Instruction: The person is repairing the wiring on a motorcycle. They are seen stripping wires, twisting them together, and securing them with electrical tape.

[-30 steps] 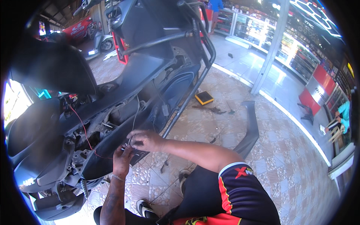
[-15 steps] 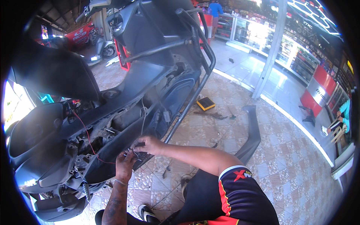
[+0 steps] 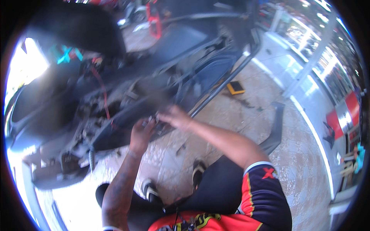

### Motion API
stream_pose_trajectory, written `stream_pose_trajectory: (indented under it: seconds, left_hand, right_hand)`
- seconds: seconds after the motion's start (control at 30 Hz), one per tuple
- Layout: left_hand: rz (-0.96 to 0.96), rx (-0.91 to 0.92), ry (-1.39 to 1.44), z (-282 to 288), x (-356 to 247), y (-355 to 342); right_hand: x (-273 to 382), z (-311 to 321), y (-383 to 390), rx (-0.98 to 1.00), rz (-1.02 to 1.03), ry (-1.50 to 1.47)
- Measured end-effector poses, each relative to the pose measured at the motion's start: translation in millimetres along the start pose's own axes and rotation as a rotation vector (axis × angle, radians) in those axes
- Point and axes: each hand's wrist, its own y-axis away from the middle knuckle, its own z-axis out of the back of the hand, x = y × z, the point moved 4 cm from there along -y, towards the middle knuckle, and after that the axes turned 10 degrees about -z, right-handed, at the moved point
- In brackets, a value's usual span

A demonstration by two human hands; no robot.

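Note:
Beside the dark motor scooter [image 3: 175, 40], whose side is stripped of covers, my two hands meet at the lower side panel [image 3: 111, 133]. My left hand [image 3: 141, 134] is closed, its fingertips pinching a thin wire [image 3: 155, 118] that shows only as a pale blurred bit. From the right, my right hand [image 3: 175, 118] reaches the same spot, fingers bent in on the wire and smeared by motion. A red wire [image 3: 105, 94] runs down from under the raised seat [image 3: 79, 29] towards my left hand; where it ends is unclear.
On the tiled floor to the right lie a yellow-and-black square part [image 3: 236, 87] and a long dark trim panel [image 3: 276, 123]. A tubular guard [image 3: 219, 92] runs along the scooter's side. Further right stand a pillar [image 3: 308, 57], a red-and-white drum [image 3: 343, 115] and a seated person [image 3: 359, 158].
My view has tilted down and swung left, so the scooter and floor sit higher and further right. Both hands stay together at the side panel, now blurred.

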Motion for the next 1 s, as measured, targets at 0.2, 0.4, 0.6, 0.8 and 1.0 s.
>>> stream_pose_trajectory:
  seconds: [0.2,0.4,0.6,0.8,1.0]
  left_hand:
    - [-0.052,-0.003,-0.004,6.4,9.9,-5.7]
    - [-0.069,0.058,0.032,4.6,8.6,-11.1]
    - [-0.048,0.054,0.072,3.5,8.4,-13.2]
    - [-0.019,0.046,0.093,4.8,7.1,-9.6]
    - [-0.036,0.05,0.092,7.2,10.4,-10.8]
  right_hand:
    - [1.0,10.5,-8.8,-0.078,0.04,-0.05]
    - [13.5,3.3,-6.2,-0.078,0.048,0.255]
    - [24.5,-2.4,-6.0,-0.12,0.116,0.457]
    - [33.3,-7.5,2.8,-0.119,0.148,0.643]
    - [30.7,-9.7,3.7,-0.148,0.081,0.604]
